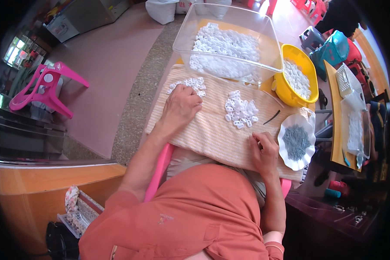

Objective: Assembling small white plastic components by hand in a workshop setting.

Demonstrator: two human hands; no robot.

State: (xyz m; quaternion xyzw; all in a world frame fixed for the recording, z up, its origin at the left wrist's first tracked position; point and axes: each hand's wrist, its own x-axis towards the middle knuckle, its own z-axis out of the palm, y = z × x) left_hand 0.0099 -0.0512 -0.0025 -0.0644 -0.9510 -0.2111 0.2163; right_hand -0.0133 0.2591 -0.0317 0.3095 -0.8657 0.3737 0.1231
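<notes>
Left hand (183, 104) lies flat on white plastic pieces (190, 83) near the cloth's (212, 130) far-left corner; right hand (263, 149), fingers curled together, rests beside the white dish (286, 130), grip unclear.

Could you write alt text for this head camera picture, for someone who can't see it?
Seen from above, a person's left hand rests on small white plastic pieces on a striped cloth, while the right hand pinches something beside a white dish of grey bits. Behind are a clear tub and yellow bowl of white pieces.
</notes>
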